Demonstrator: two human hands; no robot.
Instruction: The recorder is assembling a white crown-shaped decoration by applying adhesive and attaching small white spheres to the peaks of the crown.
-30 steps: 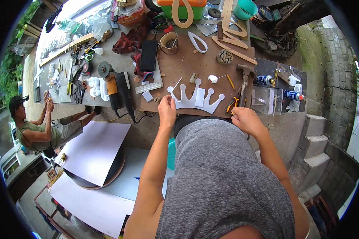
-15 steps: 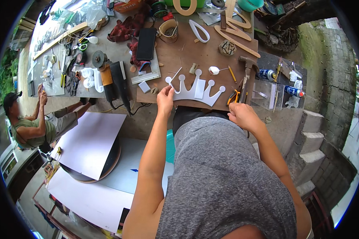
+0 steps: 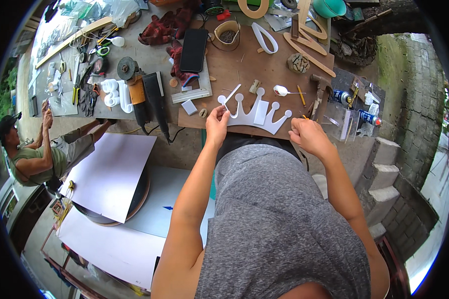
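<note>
- Left hand [image 3: 218, 123] is at the crown's 8 o'clock, fingertips pinched on a thin white strip [image 3: 234, 92] that pokes up over its left end, so they cover a bit of that corner.
- Right hand [image 3: 308, 134] is at 4 o'clock, fingers curled in; can't tell if anything's inside. It hides most of something orange [image 3: 305, 118] just behind it.
- White crown cutout [image 3: 244, 118] lies near the front edge of the brown board [image 3: 214, 70], 12 o'clock from the wearer, with a white rectangle [image 3: 260, 113] on top.
- Around the crown, kinda crowded: pale block [image 3: 189, 106] at 9, olive lump [image 3: 255, 86] just beside it at 12, yellow pencil [image 3: 301, 95] at 2, hammer [image 3: 321, 85] past that.
- Further out: angle grinder [image 3: 134, 92] at 10, black phone [image 3: 193, 50] between 10 and 11, tan cup [image 3: 228, 37] at 11, white teardrop loop [image 3: 258, 34] at 12.
</note>
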